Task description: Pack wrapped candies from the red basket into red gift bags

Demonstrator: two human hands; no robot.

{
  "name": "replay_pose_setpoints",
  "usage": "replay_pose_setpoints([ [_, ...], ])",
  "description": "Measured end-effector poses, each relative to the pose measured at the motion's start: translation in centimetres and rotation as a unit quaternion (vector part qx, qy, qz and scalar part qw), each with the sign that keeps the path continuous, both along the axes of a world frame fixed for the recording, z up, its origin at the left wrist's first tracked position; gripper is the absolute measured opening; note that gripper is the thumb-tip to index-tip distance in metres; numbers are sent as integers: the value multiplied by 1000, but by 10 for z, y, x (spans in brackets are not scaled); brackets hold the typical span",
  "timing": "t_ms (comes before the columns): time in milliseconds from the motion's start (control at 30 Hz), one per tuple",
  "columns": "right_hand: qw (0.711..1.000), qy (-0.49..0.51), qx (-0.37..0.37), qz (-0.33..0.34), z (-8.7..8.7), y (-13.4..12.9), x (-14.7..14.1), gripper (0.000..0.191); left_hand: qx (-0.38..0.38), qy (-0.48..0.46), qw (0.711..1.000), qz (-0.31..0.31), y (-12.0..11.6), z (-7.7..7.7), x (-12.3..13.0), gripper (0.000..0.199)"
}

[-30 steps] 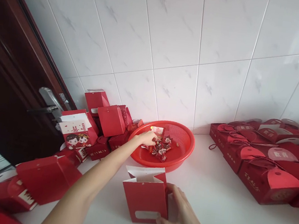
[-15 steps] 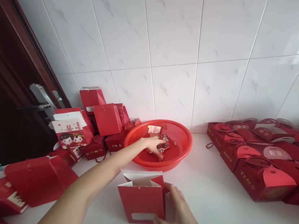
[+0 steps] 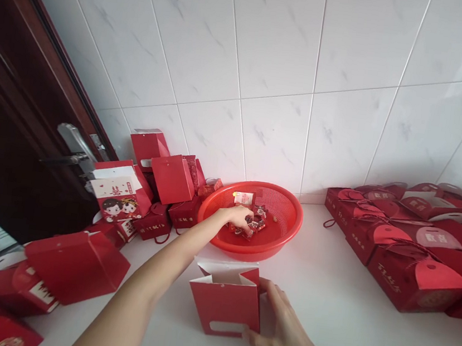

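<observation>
My left hand reaches into a red plastic basket, its fingers curled down over small wrapped candies. What the fingertips grip is too small to tell. A red paper box stands upright below the basket, its top open and its inside white. My right hand holds the box by its right side, thumb at the lower front and fingers along the side. A pale packet rests against the basket's back wall.
Closed red gift boxes fill the table's right side. More red boxes are heaped at the left, with others nearer. Behind are a tiled wall and a dark door with a metal handle.
The left hand's spread fingers have curled in over the candies. My right hand stays on the red box. The whole view has shifted slightly.
</observation>
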State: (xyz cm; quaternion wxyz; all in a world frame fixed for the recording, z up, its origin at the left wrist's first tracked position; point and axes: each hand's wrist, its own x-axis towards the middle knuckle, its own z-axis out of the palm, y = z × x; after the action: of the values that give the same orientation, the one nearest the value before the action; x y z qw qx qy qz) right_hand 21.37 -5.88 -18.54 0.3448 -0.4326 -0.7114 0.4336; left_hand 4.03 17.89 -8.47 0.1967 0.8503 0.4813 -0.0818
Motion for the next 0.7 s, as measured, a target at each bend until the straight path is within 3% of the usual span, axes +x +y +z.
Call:
replay_pose_setpoints([
  [233,1000,-2,1,2,0,-1,1,73,70,-68,994,47,-1,0,-6,47],
  [500,1000,-3,-5,-3,1,-1,1,73,119,-117,984,61,-5,-3,-9,12],
  [700,1000,-2,-7,-4,5,-1,1,72,118,-115,984,72,-6,-4,-9,17],
])
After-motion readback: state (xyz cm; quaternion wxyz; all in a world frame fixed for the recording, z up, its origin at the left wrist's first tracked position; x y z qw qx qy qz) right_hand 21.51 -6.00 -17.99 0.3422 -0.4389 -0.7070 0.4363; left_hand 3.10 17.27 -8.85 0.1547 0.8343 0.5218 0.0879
